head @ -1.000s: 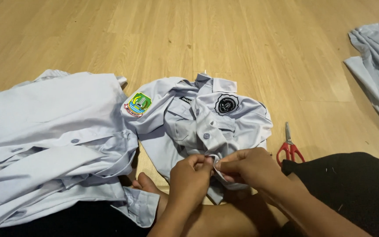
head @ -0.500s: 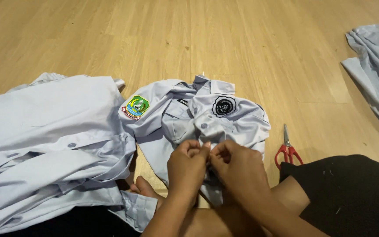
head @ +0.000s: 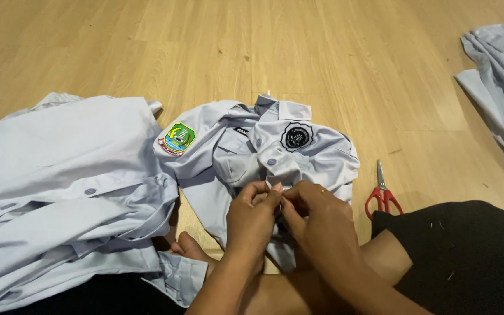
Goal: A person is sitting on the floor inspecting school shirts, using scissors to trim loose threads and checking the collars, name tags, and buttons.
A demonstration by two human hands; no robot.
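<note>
A wooden floor (head: 217,52) fills the frame. A pile of pale blue shirts (head: 59,204) lies at left. At centre lies a pale blue uniform shirt (head: 246,151) with a green-yellow shield patch (head: 177,139) and a round black badge (head: 296,136). The left hand (head: 252,219) and right hand (head: 316,219) each have their grip pinched on its placket. Red-handled scissors (head: 382,195) lie to the right.

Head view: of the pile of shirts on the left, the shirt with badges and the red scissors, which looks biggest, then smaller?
1. Pile of shirts, though nearer the camera.
2. Shirt with badges.
3. Red scissors.

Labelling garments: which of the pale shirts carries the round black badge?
The middle shirt, under both hands: round black badge on its chest. The left pile and far-right garment show none.
</note>
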